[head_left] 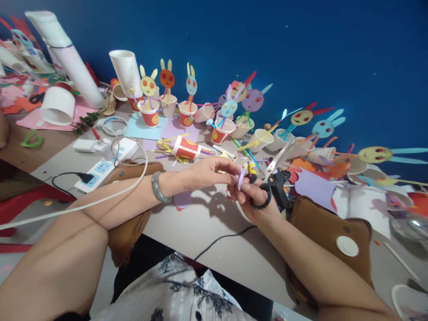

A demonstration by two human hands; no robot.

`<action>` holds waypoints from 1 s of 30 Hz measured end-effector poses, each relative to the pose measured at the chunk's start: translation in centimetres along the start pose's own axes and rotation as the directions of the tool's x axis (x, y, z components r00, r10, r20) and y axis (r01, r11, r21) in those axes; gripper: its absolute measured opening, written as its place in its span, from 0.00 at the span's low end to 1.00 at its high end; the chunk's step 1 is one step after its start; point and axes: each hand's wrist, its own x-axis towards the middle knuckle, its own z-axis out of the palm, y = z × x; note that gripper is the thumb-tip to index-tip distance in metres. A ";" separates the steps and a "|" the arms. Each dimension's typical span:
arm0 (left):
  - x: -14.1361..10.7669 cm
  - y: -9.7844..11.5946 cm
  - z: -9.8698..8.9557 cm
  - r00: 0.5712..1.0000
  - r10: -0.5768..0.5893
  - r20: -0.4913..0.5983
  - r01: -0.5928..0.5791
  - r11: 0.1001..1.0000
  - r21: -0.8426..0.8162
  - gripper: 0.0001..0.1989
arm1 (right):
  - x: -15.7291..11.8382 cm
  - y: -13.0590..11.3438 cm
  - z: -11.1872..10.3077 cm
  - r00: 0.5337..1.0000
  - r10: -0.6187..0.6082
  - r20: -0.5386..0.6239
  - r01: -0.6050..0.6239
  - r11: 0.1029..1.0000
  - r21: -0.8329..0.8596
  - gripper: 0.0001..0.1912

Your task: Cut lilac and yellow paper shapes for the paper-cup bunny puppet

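My left hand (214,171) is closed in a pinch on a small purple paper piece (240,178), held edge-on above the table. Facing it, my right hand (257,203) is closed around the black-handled scissors (278,161). One black handle loop sits at the fingers, and the silver blades point up and away from the paper. The right fingertips meet the purple piece, but whether they grip it too is unclear. A purple paper disc (183,200) lies on the table below my left wrist. Just beyond the right hand is a black glue gun (281,189).
Paper cups with rabbit-faced figures (148,111) line the blue wall. One red cup (186,148) lies tipped over. At left are a power strip (96,174) and a white cable (146,156) crossing my forearm. Brown cushions (331,236) lie under both arms.
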 end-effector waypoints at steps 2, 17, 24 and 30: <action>0.0 0.0 0.0 0.999 -0.008 -0.037 0.009 0.999 0.039 0.04 | -0.1 0.4 -0.3 0.990 -0.076 -0.120 0.068 0.995 -0.069 0.19; 0.3 -0.5 0.2 0.981 -0.074 -0.181 0.083 0.996 0.041 0.14 | -0.8 1.2 -0.7 0.951 -0.203 -0.232 0.122 0.939 -0.323 0.13; 0.1 -0.3 0.2 0.981 -0.074 -0.182 0.085 0.995 0.058 0.12 | -0.8 0.9 -0.6 0.947 -0.226 -0.229 0.136 0.926 -0.352 0.14; 0.0 0.1 0.4 0.977 -0.034 -0.209 0.038 0.999 0.014 0.10 | -0.7 1.4 -0.9 0.960 -0.184 -0.211 0.109 0.940 -0.325 0.15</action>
